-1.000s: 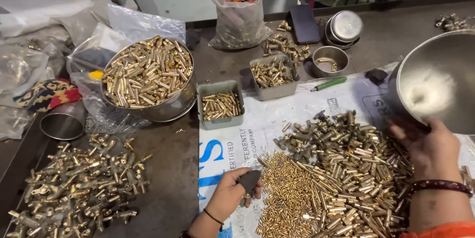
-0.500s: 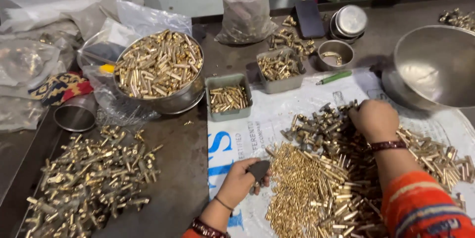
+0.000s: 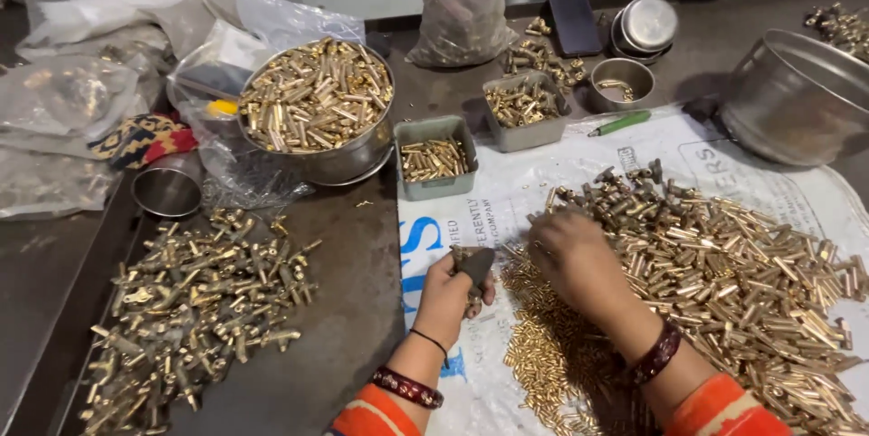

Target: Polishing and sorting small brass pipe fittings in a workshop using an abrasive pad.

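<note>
On the printed sack (image 3: 561,182), the right hand (image 3: 572,253) lay palm-down, fingers curled into the brass pile (image 3: 724,273) to pick, while the left hand (image 3: 450,289) pinched a dark tool (image 3: 476,266) just beside it, ready.

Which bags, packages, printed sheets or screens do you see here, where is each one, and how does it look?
Printed sack sheet: spread flat under the brass pile, white with blue and dark lettering.
Clear plastic bag: upright at the top centre, holding orange and red pieces.
Crumpled plastic bags: heaped at the left edge, clear and whitish.
Phone: lying beside the clear bag, dark screen, flat rectangle.
</note>
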